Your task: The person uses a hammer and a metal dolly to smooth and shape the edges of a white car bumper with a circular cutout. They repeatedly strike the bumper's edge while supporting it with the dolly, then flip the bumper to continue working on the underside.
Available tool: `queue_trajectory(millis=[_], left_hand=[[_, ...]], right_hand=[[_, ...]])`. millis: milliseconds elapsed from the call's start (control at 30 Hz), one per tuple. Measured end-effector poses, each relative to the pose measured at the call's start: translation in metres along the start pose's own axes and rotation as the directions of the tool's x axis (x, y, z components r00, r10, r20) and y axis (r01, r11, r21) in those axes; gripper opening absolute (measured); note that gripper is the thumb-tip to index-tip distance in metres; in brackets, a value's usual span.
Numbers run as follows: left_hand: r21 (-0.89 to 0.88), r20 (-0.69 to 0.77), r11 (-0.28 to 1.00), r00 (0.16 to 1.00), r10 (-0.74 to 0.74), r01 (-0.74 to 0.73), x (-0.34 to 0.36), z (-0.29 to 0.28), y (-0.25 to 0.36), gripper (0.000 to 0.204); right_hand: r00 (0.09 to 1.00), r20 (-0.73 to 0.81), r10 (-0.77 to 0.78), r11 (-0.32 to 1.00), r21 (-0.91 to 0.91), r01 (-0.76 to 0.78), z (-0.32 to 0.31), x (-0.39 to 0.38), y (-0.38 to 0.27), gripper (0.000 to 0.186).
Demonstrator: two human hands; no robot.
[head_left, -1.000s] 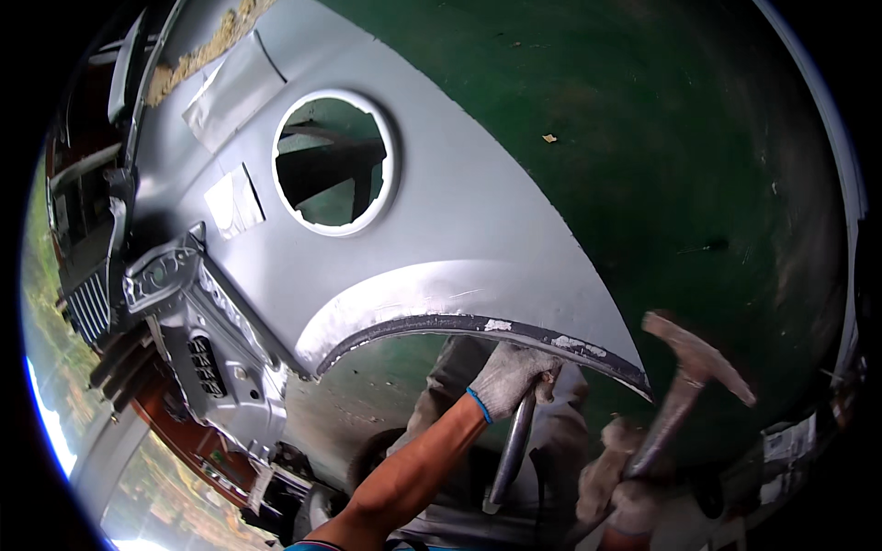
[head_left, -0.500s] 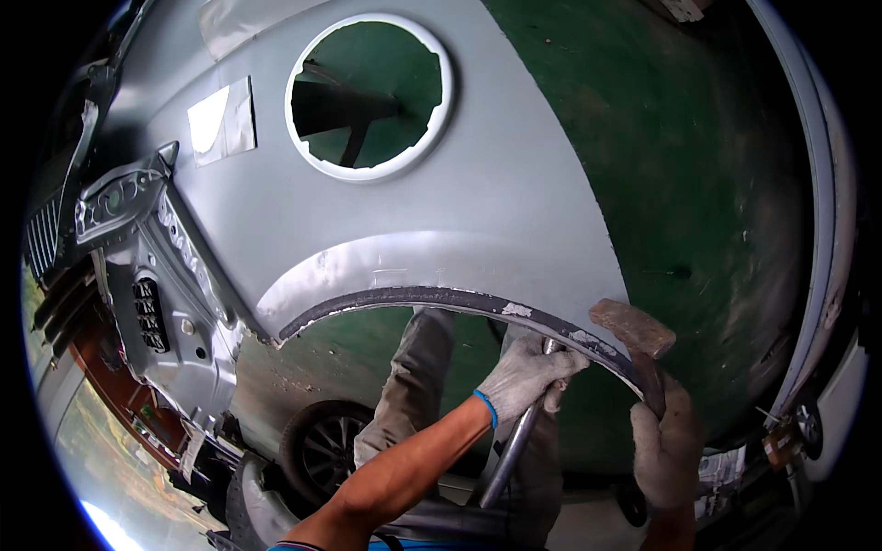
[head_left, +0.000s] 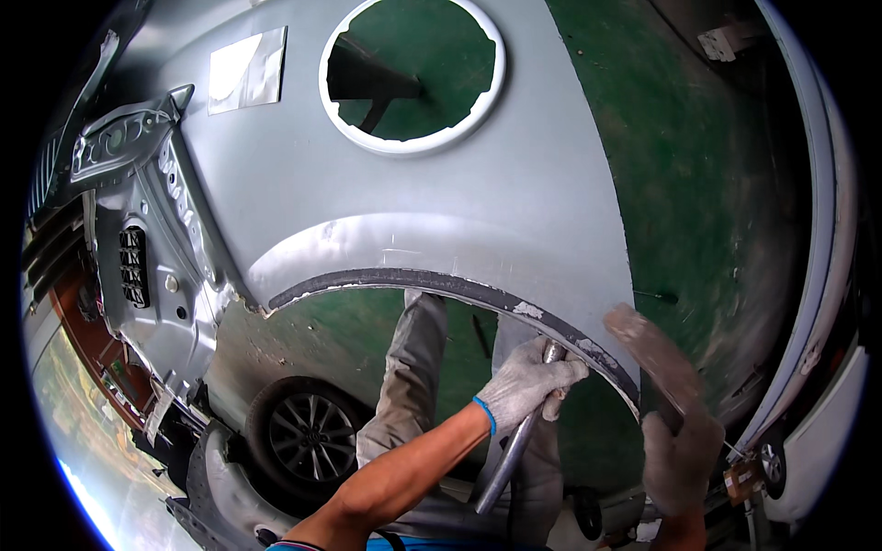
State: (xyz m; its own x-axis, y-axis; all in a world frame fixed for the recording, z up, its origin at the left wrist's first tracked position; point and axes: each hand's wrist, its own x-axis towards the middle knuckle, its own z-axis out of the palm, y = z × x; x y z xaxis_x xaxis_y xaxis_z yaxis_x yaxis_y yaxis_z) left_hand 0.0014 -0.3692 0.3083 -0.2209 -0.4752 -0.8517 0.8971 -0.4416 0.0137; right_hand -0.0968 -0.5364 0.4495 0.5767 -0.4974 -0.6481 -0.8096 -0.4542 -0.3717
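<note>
A silver-grey car body panel [head_left: 514, 193] lies in front of me. Its curved wheel-arch edge carries a dark strip [head_left: 404, 277] with pale scraped patches toward the right. Below that edge, my left hand [head_left: 525, 384], in a white knit glove with a blue cuff, is wrapped round a round metal bar [head_left: 505, 468]. The bar slants, its upper end close under the arch lip. My gloved right hand [head_left: 680, 459], smeared by motion, grips a hammer [head_left: 654, 356]. The blurred hammer head is just right of the panel's right edge; whether it touches I cannot tell.
A white ring [head_left: 497, 101] rims a round opening in the panel, left of which lies a shiny rectangular sheet [head_left: 246, 72]. Stamped metal bodywork [head_left: 197, 317] stands at the left. A car wheel [head_left: 308, 436] is at lower left. The floor [head_left: 698, 211] is green.
The hammer and my right hand have moved slightly right and blurred. My left hand keeps the bar, whose lower end has shifted slightly left. The panel appears higher in view, its opening shifted right.
</note>
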Motion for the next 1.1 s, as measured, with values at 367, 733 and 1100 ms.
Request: queue_trajectory(millis=[367, 733, 1100], left_hand=[[-0.021, -0.009, 0.998, 0.998, 0.067, -0.067, 0.005, 0.0, -0.002, 0.024], [-0.001, 0.001, 0.995, 0.995, 0.101, -0.101, 0.017, -0.003, 0.001, 0.012], [0.064, 0.025, 0.989, 0.991, 0.134, -0.135, 0.024, 0.0, 0.001, 0.02]], right_hand=[[0.991, -0.132, -0.003, 0.985, 0.173, 0.026, 0.003, -0.002, 0.008, 0.026], [0.993, -0.108, -0.053, 0.994, 0.086, 0.062, 0.011, 0.002, 0.02, 0.035], [0.999, -0.032, -0.029, 0.996, -0.082, 0.026, 0.006, 0.012, 0.016, 0.036]])
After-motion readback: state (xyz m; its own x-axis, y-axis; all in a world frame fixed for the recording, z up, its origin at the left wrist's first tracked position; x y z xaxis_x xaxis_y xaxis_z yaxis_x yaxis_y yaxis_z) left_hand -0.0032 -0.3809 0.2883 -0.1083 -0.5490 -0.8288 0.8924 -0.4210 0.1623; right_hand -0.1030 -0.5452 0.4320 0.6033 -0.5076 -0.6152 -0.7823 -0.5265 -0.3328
